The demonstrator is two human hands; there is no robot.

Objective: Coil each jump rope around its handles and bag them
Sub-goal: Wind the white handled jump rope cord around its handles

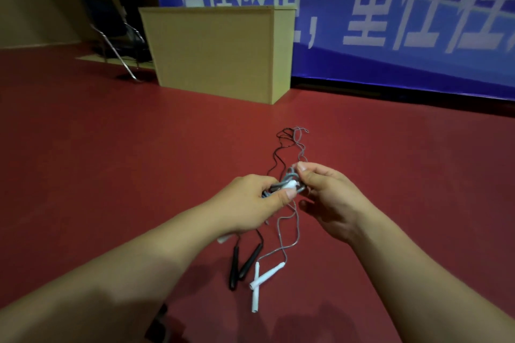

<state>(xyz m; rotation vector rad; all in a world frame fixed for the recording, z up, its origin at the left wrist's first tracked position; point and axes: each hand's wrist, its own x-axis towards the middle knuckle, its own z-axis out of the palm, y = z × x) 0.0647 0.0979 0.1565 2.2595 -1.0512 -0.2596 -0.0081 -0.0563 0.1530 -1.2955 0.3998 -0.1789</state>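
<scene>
1. Three jump ropes seem to be in play: one in the hands, two lying on the red floor (pixel 111 133).
2. Left hand (pixel 250 200) is gripping a bundle of white handles (pixel 289 184) with grey cord (pixel 288 175) looped round them, fingers clenched on it.
3. Right hand (pixel 326 192) is pinching the grey cord just beside the bundle, fingertips (pixel 302 166) closed on it, likely laying on another turn.
4. Loose grey cord is trailing from the bundle away across the floor, so this coil looks only partly done.
5. Black rope (pixel 278 153) is lying uncoiled, its two black handles (pixel 242 264) resting on the floor below the hands, cord running away into a far tangle.
6. White-handled rope is lying uncoiled too, its white handles (pixel 260 281) crossing each other just beside the black ones, thin cord (pixel 280 231) snaking up under the hands.
7. No bag is showing anywhere, so bagging looks not yet started.
8. Progress guess: early, first rope mid-coil, two ropes untouched, all bagging left.
9. Behind: a tan wooden box (pixel 217 50), a chair (pixel 114 33), a blue banner (pixel 390 8).
</scene>
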